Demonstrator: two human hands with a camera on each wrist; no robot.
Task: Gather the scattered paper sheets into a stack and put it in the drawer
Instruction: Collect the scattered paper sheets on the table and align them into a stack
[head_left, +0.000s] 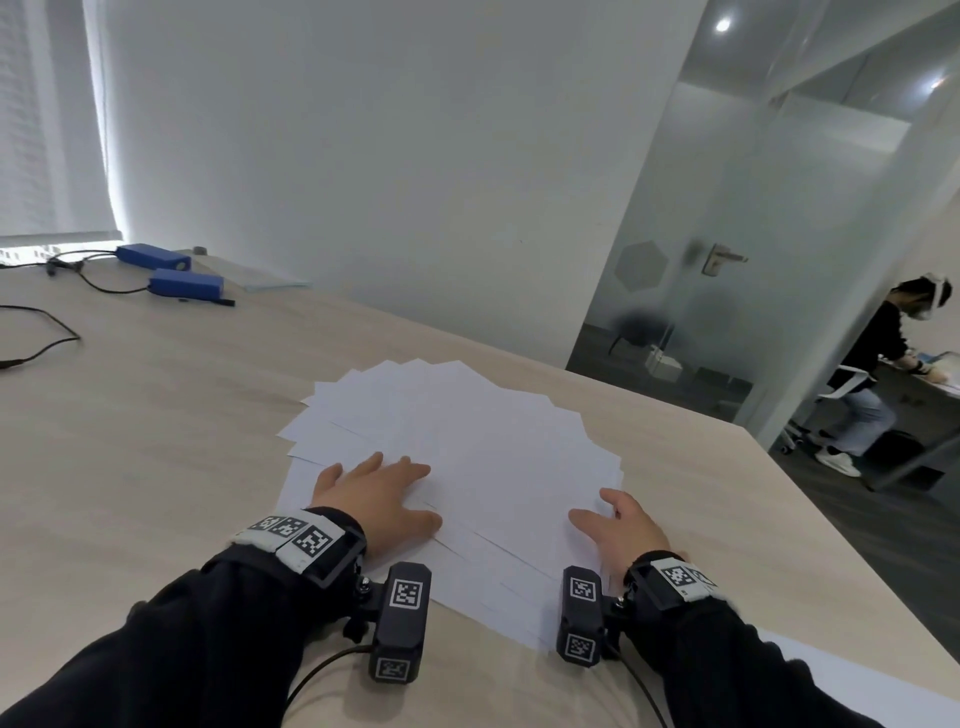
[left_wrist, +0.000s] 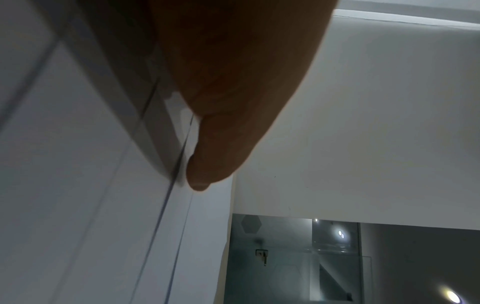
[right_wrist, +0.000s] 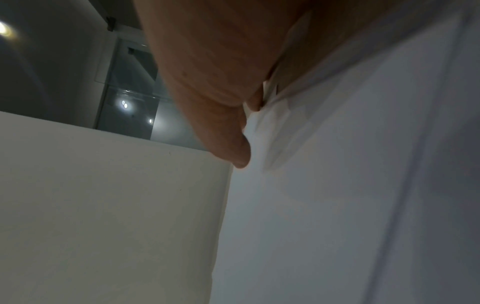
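bare table (head_left: 156, 441) lies open left of the fanned paper sheets (head_left: 467, 441); blue boxes (head_left: 187, 283) and cables (head_left: 41, 343) sit far back, seemingly well apart.

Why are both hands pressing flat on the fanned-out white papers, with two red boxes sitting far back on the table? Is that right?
Almost. The boxes far back on the table are blue, not red, as the head view shows. The rest holds: the left hand and right hand both lie flat on the fanned-out white papers.

Head view looks down from above; wrist views, table-level, share the paper sheets (head_left: 457, 457).
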